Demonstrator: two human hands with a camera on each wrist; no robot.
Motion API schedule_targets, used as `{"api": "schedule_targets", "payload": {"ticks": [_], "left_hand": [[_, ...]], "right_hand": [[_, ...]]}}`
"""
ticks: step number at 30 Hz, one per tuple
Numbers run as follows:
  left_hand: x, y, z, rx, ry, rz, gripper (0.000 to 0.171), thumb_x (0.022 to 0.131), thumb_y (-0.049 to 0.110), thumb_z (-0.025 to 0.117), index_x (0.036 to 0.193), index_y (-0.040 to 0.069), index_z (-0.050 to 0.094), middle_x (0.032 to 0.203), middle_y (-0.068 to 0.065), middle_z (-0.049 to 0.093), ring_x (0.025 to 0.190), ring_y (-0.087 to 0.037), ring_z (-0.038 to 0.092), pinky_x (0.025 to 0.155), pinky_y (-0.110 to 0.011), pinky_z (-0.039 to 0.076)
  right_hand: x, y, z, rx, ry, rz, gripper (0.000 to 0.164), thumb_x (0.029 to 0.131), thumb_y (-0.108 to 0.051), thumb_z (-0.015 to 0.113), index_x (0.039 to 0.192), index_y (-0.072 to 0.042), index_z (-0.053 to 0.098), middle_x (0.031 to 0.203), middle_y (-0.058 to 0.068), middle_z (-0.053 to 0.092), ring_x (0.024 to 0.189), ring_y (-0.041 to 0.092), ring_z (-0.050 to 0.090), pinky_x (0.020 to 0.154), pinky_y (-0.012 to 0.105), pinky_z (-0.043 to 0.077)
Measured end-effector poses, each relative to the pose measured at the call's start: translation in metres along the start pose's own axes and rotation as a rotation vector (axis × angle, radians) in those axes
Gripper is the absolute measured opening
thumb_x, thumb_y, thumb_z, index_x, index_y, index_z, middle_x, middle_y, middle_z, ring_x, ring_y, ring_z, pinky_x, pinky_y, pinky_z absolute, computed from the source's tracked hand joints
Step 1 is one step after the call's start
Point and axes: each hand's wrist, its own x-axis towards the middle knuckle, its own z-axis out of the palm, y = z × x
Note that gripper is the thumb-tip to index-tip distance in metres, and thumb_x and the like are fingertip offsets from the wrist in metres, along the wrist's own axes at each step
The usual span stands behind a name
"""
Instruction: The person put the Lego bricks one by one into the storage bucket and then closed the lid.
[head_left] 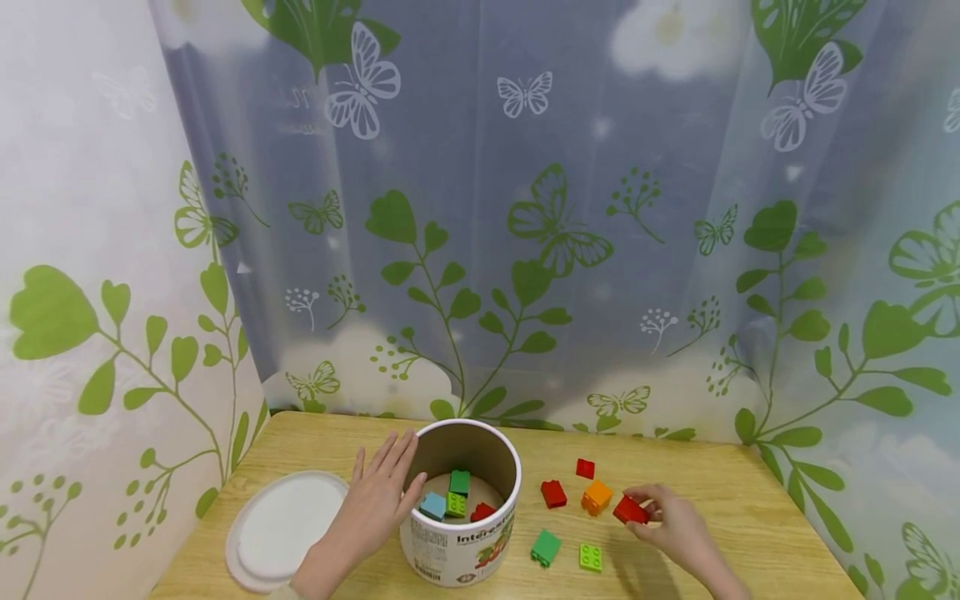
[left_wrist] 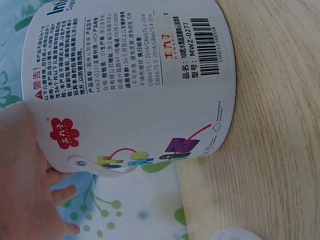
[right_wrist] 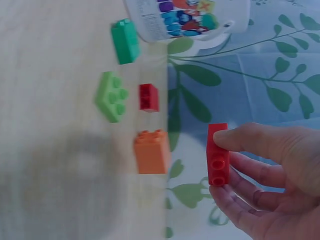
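Closest to us, the right grip (head_left: 669, 523) pinches a red block (right_wrist: 218, 162) between thumb and fingers, apparently raised off the worktop (head_left: 757, 521). The left grip (head_left: 378, 500) grasps nothing; its straight fingers lie against the white bucket (head_left: 459, 557). A white lid (head_left: 288, 525) lies flat to the left. Right of the bucket we find a lime block (head_left: 590, 558) and a green block (head_left: 545, 548), then an orange block (head_left: 596, 497), a second red block (head_left: 553, 494) and, farthest, a small red block (head_left: 585, 468). We judge the work partway along: at least four blocks sit inside the bucket, five lie outside on the worktop, and one is in the grip. Beyond hangs a leaf-patterned curtain (head_left: 465, 167).
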Motion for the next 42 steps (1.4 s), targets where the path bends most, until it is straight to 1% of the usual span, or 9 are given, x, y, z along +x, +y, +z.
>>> {"api": "schedule_targets", "payload": {"ticks": [5, 9, 17, 21, 26, 29, 34, 38, 42], "left_hand": [[0.0, 0.0, 0.0, 0.006, 0.004, 0.003, 0.064, 0.108, 0.044, 0.044, 0.157, 0.003, 0.037, 0.164, -0.01, 0.032, 0.153, -0.034, 0.025, 0.118, -0.068, 0.014], [0.0, 0.0, 0.0, 0.01, 0.007, 0.005, 0.064, 0.108, 0.043, 0.044, 0.157, 0.003, 0.037, 0.164, -0.01, 0.033, 0.153, -0.034, 0.025, 0.118, -0.068, 0.014], [0.0, -0.002, 0.002, 0.013, 0.026, 0.012, 0.064, 0.108, 0.044, 0.045, 0.156, 0.003, 0.038, 0.163, -0.011, 0.034, 0.152, -0.034, 0.026, 0.118, -0.069, 0.015], [-0.001, -0.002, 0.002, 0.013, 0.027, 0.013, 0.064, 0.107, 0.044, 0.045, 0.156, 0.003, 0.038, 0.163, -0.01, 0.034, 0.152, -0.033, 0.027, 0.118, -0.069, 0.015], [-0.001, -0.002, 0.002, 0.021, 0.026, 0.016, 0.064, 0.107, 0.045, 0.045, 0.156, 0.003, 0.039, 0.163, -0.01, 0.034, 0.152, -0.034, 0.027, 0.117, -0.069, 0.016], [-0.001, -0.002, 0.002, 0.025, 0.029, 0.018, 0.064, 0.107, 0.045, 0.045, 0.156, 0.003, 0.039, 0.163, -0.01, 0.035, 0.152, -0.033, 0.028, 0.117, -0.069, 0.017], [-0.001, -0.003, 0.004, 0.015, 0.03, 0.018, 0.064, 0.107, 0.045, 0.045, 0.156, 0.004, 0.038, 0.163, -0.01, 0.034, 0.152, -0.033, 0.027, 0.118, -0.069, 0.015], [0.0, -0.004, 0.005, 0.004, 0.023, 0.015, 0.064, 0.107, 0.045, 0.045, 0.157, 0.005, 0.038, 0.164, -0.009, 0.034, 0.152, -0.033, 0.027, 0.118, -0.068, 0.014], [0.0, -0.005, 0.004, 0.0, 0.018, 0.009, 0.064, 0.108, 0.045, 0.045, 0.157, 0.005, 0.037, 0.164, -0.008, 0.033, 0.153, -0.031, 0.025, 0.119, -0.067, 0.013]], "right_hand": [[0.006, -0.011, -0.012, -0.026, 0.006, -0.029, 0.04, 0.079, -0.005, 0.086, 0.116, 0.001, 0.072, 0.102, 0.007, 0.067, 0.082, 0.019, 0.066, 0.076, 0.042, 0.06], [0.01, -0.018, -0.02, -0.031, 0.013, -0.062, 0.041, 0.079, -0.005, 0.085, 0.117, 0.002, 0.071, 0.104, 0.01, 0.067, 0.082, 0.019, 0.066, 0.078, 0.043, 0.06], [0.014, -0.027, -0.026, -0.048, 0.043, -0.127, 0.04, 0.08, -0.003, 0.083, 0.118, 0.001, 0.071, 0.105, 0.01, 0.069, 0.084, 0.018, 0.066, 0.08, 0.043, 0.06], [0.018, -0.032, -0.027, -0.058, 0.05, -0.157, 0.039, 0.08, -0.005, 0.084, 0.117, 0.0, 0.072, 0.106, 0.01, 0.071, 0.084, 0.021, 0.068, 0.079, 0.045, 0.06], [0.024, -0.042, -0.027, -0.072, 0.046, -0.157, 0.04, 0.081, -0.008, 0.084, 0.118, -0.003, 0.072, 0.105, 0.008, 0.071, 0.087, 0.024, 0.069, 0.078, 0.046, 0.06], [0.027, -0.049, -0.026, -0.078, 0.039, -0.181, 0.041, 0.081, -0.008, 0.084, 0.12, -0.002, 0.072, 0.104, 0.008, 0.069, 0.087, 0.024, 0.068, 0.079, 0.045, 0.06], [0.033, -0.061, -0.021, -0.09, 0.032, -0.208, 0.041, 0.082, -0.008, 0.084, 0.121, -0.003, 0.072, 0.105, 0.008, 0.068, 0.088, 0.025, 0.068, 0.079, 0.044, 0.06], [0.039, -0.074, -0.017, -0.083, 0.019, -0.215, 0.04, 0.082, -0.009, 0.084, 0.12, -0.004, 0.072, 0.101, 0.006, 0.068, 0.088, 0.025, 0.069, 0.078, 0.043, 0.06], [0.044, -0.088, -0.012, -0.066, 0.011, -0.252, 0.038, 0.083, -0.008, 0.083, 0.119, -0.003, 0.073, 0.099, 0.005, 0.067, 0.087, 0.023, 0.068, 0.078, 0.041, 0.06]]}}
